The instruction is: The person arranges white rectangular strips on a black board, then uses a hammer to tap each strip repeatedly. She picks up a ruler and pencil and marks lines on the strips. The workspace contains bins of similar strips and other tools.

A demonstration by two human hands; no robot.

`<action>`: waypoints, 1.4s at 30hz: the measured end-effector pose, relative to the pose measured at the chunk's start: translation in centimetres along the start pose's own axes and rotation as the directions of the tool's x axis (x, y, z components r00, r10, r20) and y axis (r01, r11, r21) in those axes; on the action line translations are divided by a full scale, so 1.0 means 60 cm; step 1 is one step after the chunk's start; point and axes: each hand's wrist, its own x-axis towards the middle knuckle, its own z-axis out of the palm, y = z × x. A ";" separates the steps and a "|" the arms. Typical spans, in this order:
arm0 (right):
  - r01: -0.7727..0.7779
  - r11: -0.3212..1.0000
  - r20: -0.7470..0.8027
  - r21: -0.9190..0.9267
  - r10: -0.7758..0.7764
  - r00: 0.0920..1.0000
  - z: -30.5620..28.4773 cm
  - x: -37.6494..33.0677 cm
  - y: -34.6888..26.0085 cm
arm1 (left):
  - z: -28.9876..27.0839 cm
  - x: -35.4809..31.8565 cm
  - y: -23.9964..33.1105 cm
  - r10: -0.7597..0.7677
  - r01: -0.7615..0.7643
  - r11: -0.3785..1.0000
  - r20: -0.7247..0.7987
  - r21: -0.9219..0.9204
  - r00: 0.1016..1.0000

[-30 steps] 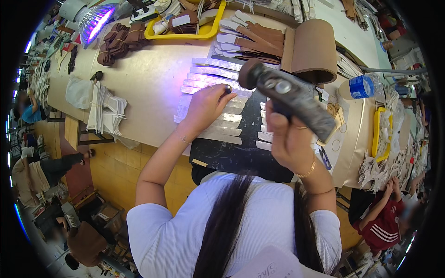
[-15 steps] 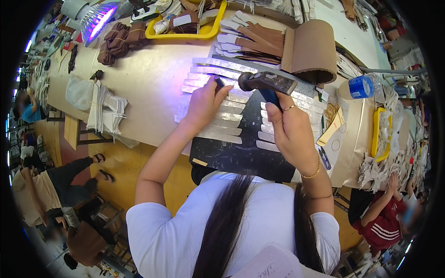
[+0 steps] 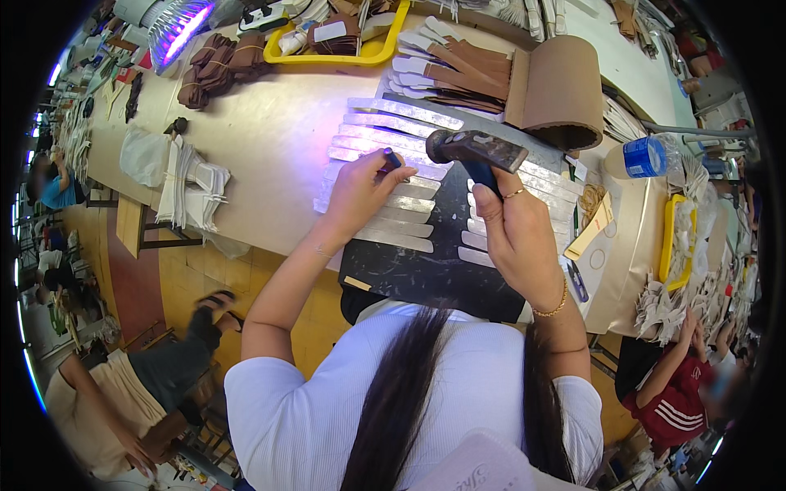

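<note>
My right hand [image 3: 524,233] grips a hammer by its dark blue handle, with the worn metal hammer head [image 3: 479,150] raised above the work. My left hand [image 3: 360,192] pinches a short dark punch-like tool [image 3: 393,159] upright over the left column of strips; its lower tip is hard to make out. Silvery-white flat strips [image 3: 393,224] lie side by side in two columns. A second column of strips [image 3: 544,192] is partly hidden behind my right hand. Beneath them is a scuffed black mat [image 3: 426,282].
A lamp [image 3: 180,33] glows purple at the far left. Brown strip bundles [image 3: 217,69], a yellow tray [image 3: 336,59], a cardboard tube [image 3: 565,90] and white strips [image 3: 192,184] surround the mat. To the right are a blue-labelled jar [image 3: 639,157] and small scissors [image 3: 578,282]. People are on both sides.
My left hand and the punch-like tool have shifted slightly toward me along the left column. The hammer stays raised at nearly the same height. A person at lower left has moved.
</note>
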 end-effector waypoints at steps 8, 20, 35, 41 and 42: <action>-0.007 1.000 0.022 -0.017 0.008 1.000 -0.001 -0.003 0.001 | 0.003 -0.001 -0.005 0.036 -0.037 0.999 -0.013 -0.019 0.999; 0.209 0.977 -0.045 0.030 -0.208 0.977 -0.006 0.000 -0.023 | 0.004 -0.005 0.006 0.218 -0.217 0.956 0.018 0.200 0.976; 0.013 0.993 -0.013 0.120 -0.011 1.000 0.017 -0.019 0.007 | 0.002 0.005 -0.018 -0.014 0.014 1.000 -0.009 -0.017 1.000; -0.018 0.992 -0.021 0.126 0.021 1.000 0.015 -0.022 0.003 | -0.016 -0.012 0.011 0.093 -0.096 0.995 -0.102 -0.032 0.990; -0.009 0.993 -0.023 0.115 0.012 1.000 0.016 -0.021 0.005 | -0.019 -0.015 0.012 0.078 -0.081 0.996 -0.094 -0.037 0.993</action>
